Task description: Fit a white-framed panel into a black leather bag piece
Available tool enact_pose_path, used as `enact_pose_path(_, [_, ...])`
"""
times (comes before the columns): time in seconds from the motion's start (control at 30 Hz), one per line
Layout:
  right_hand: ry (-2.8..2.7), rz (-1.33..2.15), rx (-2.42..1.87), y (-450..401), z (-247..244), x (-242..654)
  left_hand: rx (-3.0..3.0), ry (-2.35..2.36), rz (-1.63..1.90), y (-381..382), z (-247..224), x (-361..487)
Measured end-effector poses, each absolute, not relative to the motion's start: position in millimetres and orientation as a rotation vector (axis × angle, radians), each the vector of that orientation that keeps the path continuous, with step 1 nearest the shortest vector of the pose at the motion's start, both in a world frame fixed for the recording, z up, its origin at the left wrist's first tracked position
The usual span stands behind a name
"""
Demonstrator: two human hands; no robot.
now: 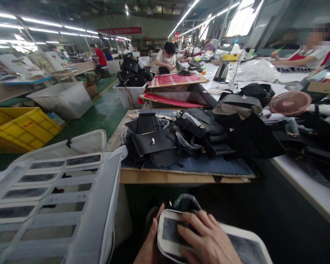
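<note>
Low in the view, my left hand (150,242) grips the left end of a handbag base panel (249,244), a long, rounded, off-white piece with a dark middle. My right hand (206,236) lies across its top, fingers apart and slightly bent, pressing on the surface and holding nothing. Just beyond the panel shows a handle in clear plastic wrap (187,200) with a bit of gold hardware, seemingly part of a dark bag below. The underside of the panel and most of that bag are hidden in shadow.
Left, a grey slatted rack (99,216) carries several similar panels (84,160). Ahead, black bag pieces (154,143) are heaped on a board-topped table (231,167). A white worktable (299,190) runs along the right. Beyond stand a yellow crate (24,128), a white bin (68,101) and co-workers.
</note>
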State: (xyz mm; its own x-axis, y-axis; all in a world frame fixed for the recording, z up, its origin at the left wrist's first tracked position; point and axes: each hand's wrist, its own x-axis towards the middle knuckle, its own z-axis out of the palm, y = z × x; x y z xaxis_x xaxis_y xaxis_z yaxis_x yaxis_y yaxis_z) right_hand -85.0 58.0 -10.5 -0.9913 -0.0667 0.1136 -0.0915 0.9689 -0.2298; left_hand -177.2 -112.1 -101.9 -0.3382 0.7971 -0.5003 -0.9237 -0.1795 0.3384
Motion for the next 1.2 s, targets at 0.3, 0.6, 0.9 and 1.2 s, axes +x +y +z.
enact_pose_path(0.3, [-3.151, 0.612, 0.029, 63.6, -12.7, -82.3, -0.188, 0.637, 1.778, -111.5, -96.0, -182.2])
enact_pose_path(0.6, [-3.151, 0.89, -0.135, 58.8, -14.4, -89.0, -0.083, 0.613, 1.756, -113.5, -96.4, -188.5])
enact_pose_path(0.9, [-3.075, 0.798, -0.233, 51.0, -19.0, -93.7, -0.074, 0.526, 1.692, -114.3, -106.2, -192.0])
enact_pose_path(1.2, [-3.065, 0.511, 0.005, 46.4, -25.0, -101.6, -0.072, 0.583, 1.764, -113.8, -121.6, -189.1])
